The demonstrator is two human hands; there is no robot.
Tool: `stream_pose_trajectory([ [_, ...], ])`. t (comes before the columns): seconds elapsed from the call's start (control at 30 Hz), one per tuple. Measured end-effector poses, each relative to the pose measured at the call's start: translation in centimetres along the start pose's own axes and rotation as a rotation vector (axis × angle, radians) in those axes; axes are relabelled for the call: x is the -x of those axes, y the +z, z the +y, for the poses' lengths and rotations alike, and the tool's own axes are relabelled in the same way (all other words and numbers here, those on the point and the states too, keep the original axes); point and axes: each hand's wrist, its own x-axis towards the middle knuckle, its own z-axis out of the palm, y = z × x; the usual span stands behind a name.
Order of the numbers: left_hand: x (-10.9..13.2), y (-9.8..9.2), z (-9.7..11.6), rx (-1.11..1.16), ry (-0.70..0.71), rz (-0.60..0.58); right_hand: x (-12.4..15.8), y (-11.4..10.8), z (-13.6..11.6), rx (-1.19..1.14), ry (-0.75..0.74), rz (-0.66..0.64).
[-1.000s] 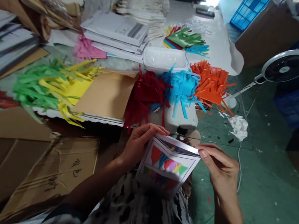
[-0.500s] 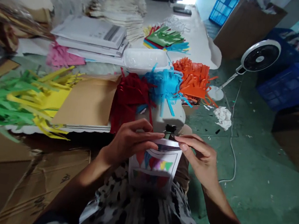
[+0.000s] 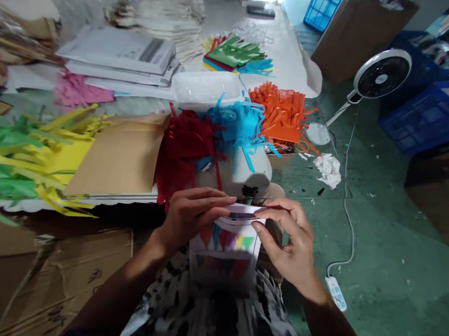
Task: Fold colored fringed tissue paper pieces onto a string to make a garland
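Observation:
A white printed paper (image 3: 225, 248) with pictures of coloured bunting lies against my lap, its top edge raised and curled. My left hand (image 3: 193, 213) is closed on the upper left corner, thumb and fingers pinching the edge. At the upper right, my right hand (image 3: 290, 241) pinches the same edge between thumb and fingers. A dark gap shows along the top; whether this is one folded sheet or a sleeve I cannot tell. Just beyond the paper is a pale machine-like body (image 3: 251, 169) with a black clip-like part (image 3: 250, 191).
Fringed strips in dark red (image 3: 187, 138), blue (image 3: 238, 123), orange (image 3: 279, 112), yellow (image 3: 67, 150) and green (image 3: 0, 155) lie across the table. A brown envelope (image 3: 121, 154) and white tray (image 3: 205, 88) are among them. A fan (image 3: 381, 75) stands right.
My right fingers have shifted onto the paper's top edge, which bends more toward me. My left hand keeps its grip. The view has turned slightly right, bringing a power strip into sight.

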Motion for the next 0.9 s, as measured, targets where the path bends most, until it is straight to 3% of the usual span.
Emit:
stream_pose_trajectory([
  [0.1,-0.7,-0.7,0.1,0.107,-0.1,-0.064,-0.1,-0.2,-0.3,-0.007,0.013,-0.009],
  [0.2,-2.7,-2.2,0.5,0.24,-0.172,-0.275,-0.1,-0.2,-0.6,-0.052,0.005,-0.005],
  [0.37,-6.7,-3.6,1.4,0.338,-0.053,-0.651,-0.4,0.1,-1.0,-0.126,-0.021,-0.023],
  [0.43,-7.2,-3.4,1.3,0.348,0.008,-0.728,-0.4,0.1,-0.8,-0.164,0.001,-0.037],
  [0.6,-6.4,-2.5,-0.4,0.347,0.007,-0.666,-0.7,0.4,0.4,-0.302,0.072,-0.03],
  [0.77,-6.3,-2.7,-1.7,0.455,-0.074,-0.747,-1.4,1.3,1.2,-0.382,0.089,-0.03],
  [0.9,-6.2,-3.0,-1.8,0.447,-0.135,-0.73,-1.5,1.8,1.4,-0.395,0.111,-0.039],
])
